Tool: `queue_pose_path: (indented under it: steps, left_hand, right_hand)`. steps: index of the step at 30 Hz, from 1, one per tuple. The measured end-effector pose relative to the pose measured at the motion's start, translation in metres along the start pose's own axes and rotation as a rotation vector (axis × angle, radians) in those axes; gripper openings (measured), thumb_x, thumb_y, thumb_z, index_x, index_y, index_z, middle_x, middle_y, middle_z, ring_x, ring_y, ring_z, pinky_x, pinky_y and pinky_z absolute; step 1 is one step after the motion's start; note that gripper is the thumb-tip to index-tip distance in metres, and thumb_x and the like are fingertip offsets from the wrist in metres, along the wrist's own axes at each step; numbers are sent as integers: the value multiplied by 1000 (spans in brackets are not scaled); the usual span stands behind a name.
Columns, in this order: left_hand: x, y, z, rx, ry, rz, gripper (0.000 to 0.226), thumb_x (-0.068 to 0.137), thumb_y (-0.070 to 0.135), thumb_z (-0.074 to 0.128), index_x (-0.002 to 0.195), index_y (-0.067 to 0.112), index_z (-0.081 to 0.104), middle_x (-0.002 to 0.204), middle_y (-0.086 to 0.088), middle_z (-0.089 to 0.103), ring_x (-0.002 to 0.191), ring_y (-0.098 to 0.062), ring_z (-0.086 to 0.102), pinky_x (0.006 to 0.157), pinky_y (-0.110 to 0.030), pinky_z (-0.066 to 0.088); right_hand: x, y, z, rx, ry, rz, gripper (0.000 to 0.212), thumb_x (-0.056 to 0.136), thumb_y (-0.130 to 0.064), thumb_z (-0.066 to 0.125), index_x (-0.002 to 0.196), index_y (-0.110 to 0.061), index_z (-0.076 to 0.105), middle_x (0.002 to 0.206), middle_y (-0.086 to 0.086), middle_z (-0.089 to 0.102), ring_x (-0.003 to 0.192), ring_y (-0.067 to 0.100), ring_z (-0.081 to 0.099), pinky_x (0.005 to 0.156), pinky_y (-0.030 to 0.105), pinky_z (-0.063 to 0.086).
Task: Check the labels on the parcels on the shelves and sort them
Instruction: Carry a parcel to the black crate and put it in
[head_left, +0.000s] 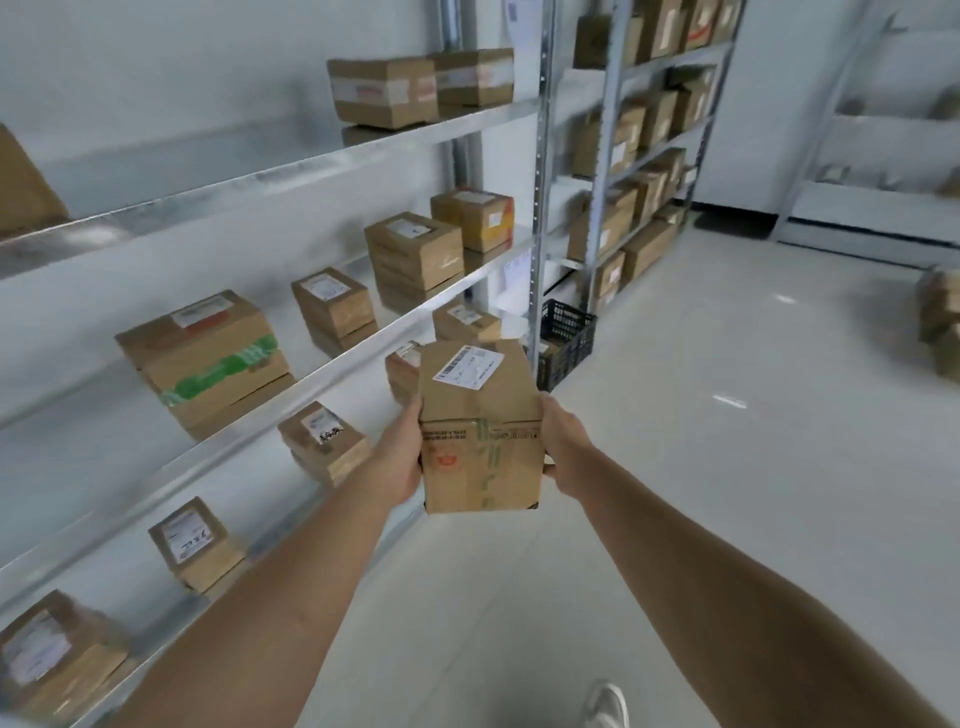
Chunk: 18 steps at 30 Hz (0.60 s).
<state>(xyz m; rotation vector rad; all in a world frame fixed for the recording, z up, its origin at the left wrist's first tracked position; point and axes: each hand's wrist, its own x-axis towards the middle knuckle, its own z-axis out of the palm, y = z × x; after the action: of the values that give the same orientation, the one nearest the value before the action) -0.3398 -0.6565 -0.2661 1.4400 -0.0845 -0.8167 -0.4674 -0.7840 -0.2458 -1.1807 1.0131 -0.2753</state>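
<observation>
Head view. We hold one parcel (480, 426) clear of the shelves (332, 364), out in the aisle at about the level of the middle tier, with both arms stretched forward. The left hand (397, 457) clasps its left side and the right hand (558, 441) its right side, fingers curled round the far faces (the fingertips themselves are hidden behind the cardboard). We judge this two-sided grip to serve a purpose: it leaves the top face bare, so that the white label (470, 366) stays turned up toward the eye and can be read without shifting the grasp.

The parcels still on the shelves lie mostly label-up and spaced apart from one another, presumably for the same reason, each label being legible from the aisle. One of them, the taped box (208, 358) with a green band, sits on a second box on the middle tier.

A black crate (566, 340) stands on the floor (727, 467) at the foot of the upright, just beyond the held parcel; whether it receives sorted items we cannot tell. Further racks (639, 156) against the far wall carry denser rows of boxes.

We judge the step in hand to be label checking, with placement not yet begun. The print is too blurred for us to read.
</observation>
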Motion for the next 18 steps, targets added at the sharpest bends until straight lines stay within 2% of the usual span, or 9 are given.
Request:
queue_pose_path:
  steps: [1, 2, 3, 5, 6, 8, 12, 16, 18]
  left_hand:
    - [21, 3, 41, 12, -57, 1, 42, 108, 49, 38, 117, 23, 70, 101, -1, 79, 98, -20, 72, 85, -40, 57]
    - [30, 2, 51, 23, -78, 0, 40, 106, 51, 42, 116, 25, 71, 107, -3, 78, 101, -22, 72, 90, -43, 57]
    - [48, 5, 81, 27, -103, 13, 37, 105, 52, 45, 111, 27, 73, 107, -3, 78, 101, -23, 73, 92, -45, 57]
    - [77, 7, 136, 50, -155, 19, 38, 106, 49, 43, 104, 28, 74, 99, -2, 80, 93, -23, 74, 86, -44, 58]
    - [96, 9, 163, 52, -178, 13, 39, 107, 47, 41, 108, 26, 74, 100, -3, 79, 93, -23, 74, 82, -42, 58]
    - [129, 16, 214, 64, -218, -15, 41, 107, 48, 41, 116, 23, 73, 108, -7, 78, 100, -27, 73, 87, -44, 58]
    - [195, 32, 300, 41, -257, -40, 43, 110, 44, 34, 116, 23, 71, 102, -6, 79, 101, -26, 71, 99, -48, 54]
    - [246, 48, 350, 53, -232, -61, 43, 109, 46, 37, 113, 23, 73, 100, -6, 79, 96, -23, 72, 87, -42, 57]
    - [278, 54, 372, 62, -242, -69, 42, 108, 47, 40, 113, 22, 73, 107, -8, 78, 99, -25, 72, 89, -42, 57]
  right_hand:
    - [20, -14, -32, 24, 31, -26, 36, 107, -37, 33, 97, -18, 61, 88, 5, 65, 77, 18, 61, 64, 32, 48]
    - [30, -15, -42, 30, 41, -19, 35, 107, -37, 33, 96, -18, 61, 88, 5, 65, 76, 18, 61, 65, 32, 49]
    - [46, -26, -66, 38, 65, -27, 35, 107, -36, 33, 95, -17, 61, 87, 5, 65, 76, 19, 61, 69, 33, 50]
    - [79, -47, -108, 55, 110, -35, 36, 107, -35, 33, 95, -16, 61, 87, 5, 65, 76, 19, 60, 79, 37, 50]
    - [96, -61, -129, 60, 126, -44, 37, 107, -35, 32, 96, -16, 62, 87, 6, 65, 77, 19, 60, 79, 37, 50]
    - [128, -88, -166, 63, 162, -39, 39, 107, -36, 31, 96, -17, 63, 89, 7, 66, 76, 19, 60, 71, 35, 50]
    - [185, -145, -227, 51, 178, -73, 40, 109, -34, 29, 89, -19, 61, 87, 5, 65, 76, 18, 59, 60, 31, 46]
    - [240, -177, -256, 33, 180, -44, 40, 108, -33, 29, 90, -19, 61, 89, 6, 65, 77, 18, 59, 63, 31, 46]
    - [272, -190, -269, 57, 183, -38, 38, 108, -33, 30, 90, -18, 61, 90, 7, 64, 78, 19, 59, 70, 32, 48]
